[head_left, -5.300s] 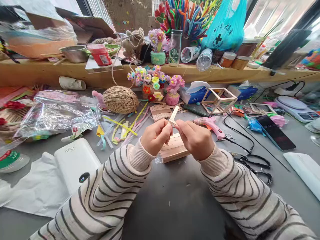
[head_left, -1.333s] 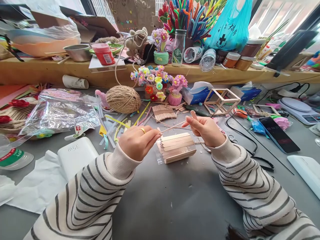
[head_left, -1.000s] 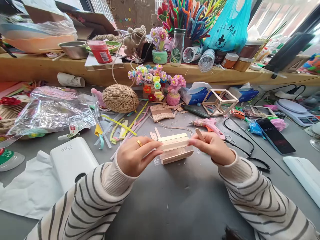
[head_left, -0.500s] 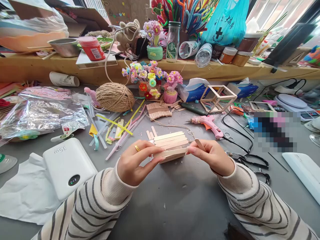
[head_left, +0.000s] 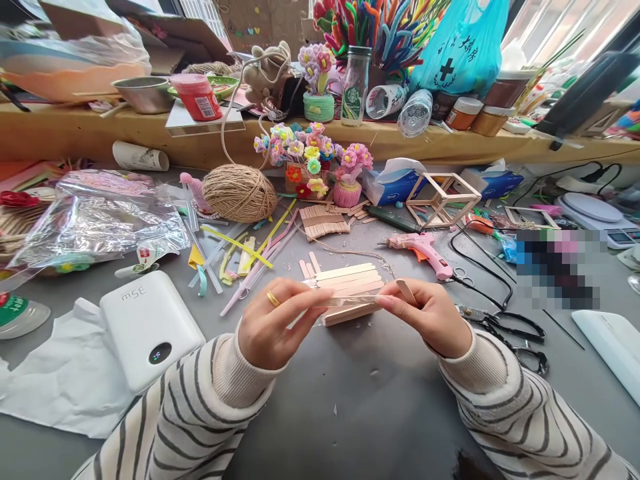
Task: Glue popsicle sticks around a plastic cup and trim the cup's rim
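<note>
Closed fingertips point(head_left: 316, 301) of the left hand point(head_left: 273, 327) and of the right hand point(head_left: 433, 317) pinch the two ends of one flat stick point(head_left: 353, 301), held level just above the stack point(head_left: 350, 279) of sticks on the table point(head_left: 350, 413). A glue gun point(head_left: 425, 248) lies beyond the right hand, a power bank point(head_left: 150, 327) beside the left.

Grey table point(head_left: 360, 400) carries stick stack point(head_left: 350, 280), twine point(head_left: 239, 193), power bank point(head_left: 150, 327)
</note>
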